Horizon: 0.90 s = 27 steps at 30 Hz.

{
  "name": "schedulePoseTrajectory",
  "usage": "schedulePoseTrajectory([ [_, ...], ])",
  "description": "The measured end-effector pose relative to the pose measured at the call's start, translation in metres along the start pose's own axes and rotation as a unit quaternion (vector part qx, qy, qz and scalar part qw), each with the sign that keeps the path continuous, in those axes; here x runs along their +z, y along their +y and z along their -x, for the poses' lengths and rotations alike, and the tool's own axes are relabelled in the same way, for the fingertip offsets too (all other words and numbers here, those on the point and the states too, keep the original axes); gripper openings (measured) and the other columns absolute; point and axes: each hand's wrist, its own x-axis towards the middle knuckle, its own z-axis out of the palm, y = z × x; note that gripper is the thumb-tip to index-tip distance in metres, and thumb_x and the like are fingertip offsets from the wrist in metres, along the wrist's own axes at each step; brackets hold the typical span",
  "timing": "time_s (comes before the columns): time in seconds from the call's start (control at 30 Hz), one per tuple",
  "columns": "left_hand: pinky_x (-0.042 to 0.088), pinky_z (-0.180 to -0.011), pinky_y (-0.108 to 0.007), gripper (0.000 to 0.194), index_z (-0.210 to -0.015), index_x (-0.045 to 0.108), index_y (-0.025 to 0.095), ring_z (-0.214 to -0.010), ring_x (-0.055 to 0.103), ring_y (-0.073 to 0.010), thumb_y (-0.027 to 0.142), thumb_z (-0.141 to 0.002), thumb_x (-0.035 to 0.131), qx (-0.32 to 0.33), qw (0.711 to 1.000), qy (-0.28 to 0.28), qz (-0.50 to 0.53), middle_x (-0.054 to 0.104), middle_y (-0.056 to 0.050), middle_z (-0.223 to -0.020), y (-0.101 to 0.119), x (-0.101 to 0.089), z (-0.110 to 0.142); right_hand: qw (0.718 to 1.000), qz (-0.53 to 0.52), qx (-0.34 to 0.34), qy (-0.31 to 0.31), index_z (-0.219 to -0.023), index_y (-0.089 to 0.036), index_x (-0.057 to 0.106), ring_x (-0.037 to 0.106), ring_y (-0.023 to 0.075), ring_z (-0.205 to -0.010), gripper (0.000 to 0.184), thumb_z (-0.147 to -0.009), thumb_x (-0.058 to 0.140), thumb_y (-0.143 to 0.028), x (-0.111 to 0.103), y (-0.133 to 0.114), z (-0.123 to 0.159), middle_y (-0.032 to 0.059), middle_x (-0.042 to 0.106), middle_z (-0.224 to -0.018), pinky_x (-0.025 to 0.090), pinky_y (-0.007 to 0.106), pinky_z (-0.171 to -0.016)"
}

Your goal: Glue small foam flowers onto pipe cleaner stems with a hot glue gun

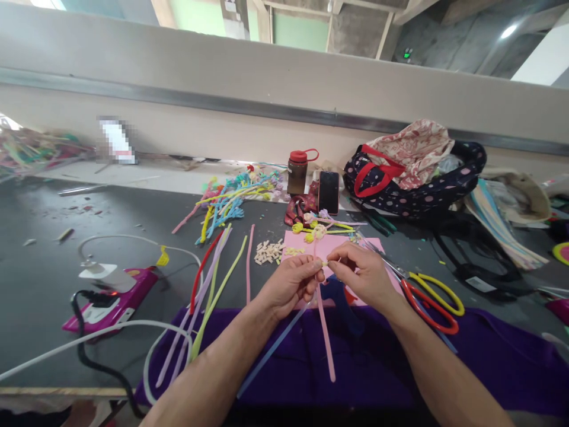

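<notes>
My left hand (290,283) and my right hand (362,274) meet above a pink sheet (302,240) on the dark table. Both pinch a pink pipe cleaner (326,338) that hangs down toward me, with a small yellowish piece at their fingertips. A pale blue pipe cleaner (271,350) slants down from under my left hand. Finished little pipe-cleaner flowers (317,228) lie just beyond my fingers. A small heap of beige beads (268,251) sits left of the sheet.
Red and yellow scissors (433,299) lie right of my right hand. Loose pipe cleaners (208,279), a pink glue gun (111,296) with cables, a colourful pile (233,198), a red-capped bottle (297,172), a phone (329,193) and a dotted bag (413,178) surround the spot. Purple cloth (489,356) covers the near edge.
</notes>
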Motion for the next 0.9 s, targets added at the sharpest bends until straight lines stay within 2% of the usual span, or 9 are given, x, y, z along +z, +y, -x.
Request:
schedulePoseTrajectory([
  [0.2,0.025,-0.031,-0.013,0.025,-0.065,0.055,0.012,-0.030,0.033,-0.0014,0.034,-0.074,0.062,0.010,1.000,-0.007,-0.005,0.045,0.006,-0.040,-0.001,-0.001,-0.001,0.999,0.012,0.002,-0.029,-0.074,-0.019,0.057,0.051,0.0122,-0.059,0.009,-0.080,0.051,-0.016,0.001,0.002,0.001,0.0009,0.058,-0.067,0.038,0.024,-0.054],
  [0.37,0.024,-0.029,-0.012,0.027,-0.066,0.055,0.012,-0.031,0.034,-0.0015,0.036,-0.075,0.060,0.000,1.000,-0.018,-0.005,0.044,0.005,-0.043,-0.004,-0.005,-0.002,0.997,0.044,-0.060,-0.032,-0.082,-0.018,0.057,0.054,0.0140,-0.067,0.007,-0.083,0.050,-0.019,0.003,0.006,0.004,0.0035,0.060,-0.075,0.042,0.025,-0.060],
  [0.5,0.026,-0.029,-0.011,0.024,-0.067,0.057,0.011,-0.031,0.036,-0.0014,0.033,-0.074,0.062,-0.020,1.000,-0.016,0.003,0.047,0.004,-0.046,-0.004,-0.005,-0.003,0.986,0.117,-0.111,-0.033,-0.084,-0.017,0.056,0.056,0.0162,-0.075,0.009,-0.085,0.047,-0.017,0.002,0.008,0.004,0.0062,0.061,-0.080,0.044,0.027,-0.066],
  [0.63,0.026,-0.025,-0.012,0.019,-0.071,0.059,0.011,-0.029,0.038,-0.0017,0.030,-0.074,0.061,-0.044,0.999,-0.009,0.010,0.055,0.003,-0.051,-0.002,-0.003,-0.003,0.984,0.122,-0.130,-0.027,-0.085,-0.018,0.057,0.057,0.0164,-0.082,0.010,-0.086,0.047,-0.017,-0.018,0.011,-0.003,0.0065,0.063,-0.085,0.045,0.029,-0.074],
  [0.77,0.022,-0.023,-0.013,0.021,-0.074,0.061,0.010,-0.025,0.039,-0.0028,0.031,-0.076,0.057,-0.075,0.996,-0.024,-0.027,0.057,0.001,-0.048,-0.001,-0.002,-0.002,0.980,0.128,-0.151,-0.018,-0.085,-0.019,0.060,0.057,0.0166,-0.086,0.009,-0.085,0.050,-0.018,-0.043,0.015,-0.015,0.0058,0.064,-0.088,0.045,0.030,-0.077],
  [0.9,0.023,-0.023,-0.014,0.022,-0.071,0.063,0.009,-0.025,0.042,-0.0044,0.030,-0.075,0.057,-0.112,0.991,-0.024,-0.072,0.058,0.000,-0.045,-0.002,-0.002,-0.001,0.973,0.148,-0.171,-0.035,-0.087,-0.020,0.061,0.057,0.0173,-0.089,0.011,-0.085,0.050,-0.018,-0.049,0.014,-0.016,0.0055,0.065,-0.089,0.045,0.032,-0.079],
])
